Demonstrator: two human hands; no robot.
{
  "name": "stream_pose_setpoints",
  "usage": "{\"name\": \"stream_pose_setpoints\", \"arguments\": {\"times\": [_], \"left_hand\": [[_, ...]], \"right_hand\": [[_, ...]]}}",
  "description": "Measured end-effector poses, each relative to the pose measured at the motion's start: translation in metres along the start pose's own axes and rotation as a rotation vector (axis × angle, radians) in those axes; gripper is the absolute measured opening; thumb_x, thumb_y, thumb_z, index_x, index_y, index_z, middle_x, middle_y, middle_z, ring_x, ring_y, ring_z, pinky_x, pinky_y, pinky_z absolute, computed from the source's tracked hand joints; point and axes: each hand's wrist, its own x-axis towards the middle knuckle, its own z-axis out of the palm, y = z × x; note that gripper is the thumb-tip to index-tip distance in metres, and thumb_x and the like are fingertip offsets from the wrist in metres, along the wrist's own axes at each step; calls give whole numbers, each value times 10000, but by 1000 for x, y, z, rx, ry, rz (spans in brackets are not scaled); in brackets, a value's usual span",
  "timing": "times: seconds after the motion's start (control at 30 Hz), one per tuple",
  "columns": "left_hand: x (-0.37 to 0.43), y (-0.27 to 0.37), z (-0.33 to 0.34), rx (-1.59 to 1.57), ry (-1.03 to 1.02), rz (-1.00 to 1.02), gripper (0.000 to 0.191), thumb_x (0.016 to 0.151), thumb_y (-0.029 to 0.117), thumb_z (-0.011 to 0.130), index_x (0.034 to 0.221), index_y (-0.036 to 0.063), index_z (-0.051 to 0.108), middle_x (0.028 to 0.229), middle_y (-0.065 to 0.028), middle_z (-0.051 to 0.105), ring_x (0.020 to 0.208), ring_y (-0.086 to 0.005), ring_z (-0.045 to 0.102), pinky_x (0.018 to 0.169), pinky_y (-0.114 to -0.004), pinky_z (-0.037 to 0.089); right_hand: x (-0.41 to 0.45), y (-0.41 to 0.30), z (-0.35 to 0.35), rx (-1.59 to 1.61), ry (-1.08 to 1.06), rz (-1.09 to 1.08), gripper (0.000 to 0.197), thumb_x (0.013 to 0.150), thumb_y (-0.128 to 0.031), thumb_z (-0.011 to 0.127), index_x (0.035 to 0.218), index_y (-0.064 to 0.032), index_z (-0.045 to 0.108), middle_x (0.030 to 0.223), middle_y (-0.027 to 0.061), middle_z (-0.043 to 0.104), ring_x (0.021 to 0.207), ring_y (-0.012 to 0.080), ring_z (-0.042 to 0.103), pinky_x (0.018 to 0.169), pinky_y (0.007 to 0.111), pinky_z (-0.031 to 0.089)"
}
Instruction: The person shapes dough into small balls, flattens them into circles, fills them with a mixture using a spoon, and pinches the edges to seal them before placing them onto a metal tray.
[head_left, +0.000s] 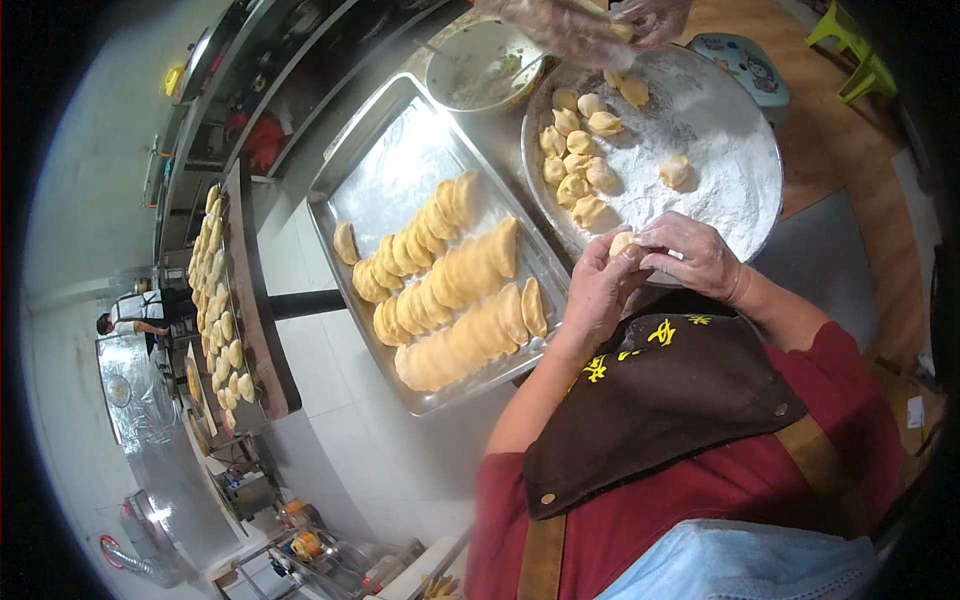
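My left hand (604, 281) and my right hand (697, 251) meet at the near rim of a round metal basin (769, 202) dusted with white flour. Between their fingertips they hold a small ball of yellow dough (622, 243). Flour coats my fingers. Inside the basin, several pinched dough balls (574, 187) cluster along the left side. One dough ball (674, 172) sits apart on the flour (712, 135). To the left, a rectangular metal tray (375, 169) carries overlapping rows of flattened, half-moon dough pieces (450, 285).
Another person's floured hands (577, 34) work over the basin's far side. Beside them stands a bowl of filling (480, 67) with utensils. A second table (259, 330) at left bears many dough pieces (217, 300). A person (139, 311) stands farther back. Green stools (855, 56) are at upper right.
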Motion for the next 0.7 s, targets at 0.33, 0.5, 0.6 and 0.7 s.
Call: {"name": "stream_pose_setpoints", "arguments": {"times": [0.33,0.5,0.6,0.7], "left_hand": [[1,3,-2,-49,12,97,304,921,86,561,1205,24,474,1083,-101,586,964,-199,603,868,-334,523],[-1,15,-6,-157,156,271,345,917,81,553,1236,3,450,1114,-135,573,1030,-235,597,906,-347,524],[-8,32,-16,-182,211,279,325,924,67,547,1235,20,465,1171,-125,573,1045,-233,601,914,-365,523],[-14,35,-19,-147,211,304,358,933,94,524,1269,11,433,1204,-136,554,1076,-242,582,956,-377,490]], "right_hand": [[13,-1,5,19,61,60,117,767,-8,671,873,-13,623,807,83,621,740,205,621,669,293,500],[44,24,-13,506,24,597,97,824,-74,662,879,6,655,834,15,641,755,79,595,682,242,500],[76,43,1,114,75,213,84,801,-52,636,872,-11,654,845,53,636,780,160,603,708,282,486],[113,75,36,-117,21,-107,110,773,-80,631,874,-38,637,831,92,594,796,272,591,719,371,470]]}}
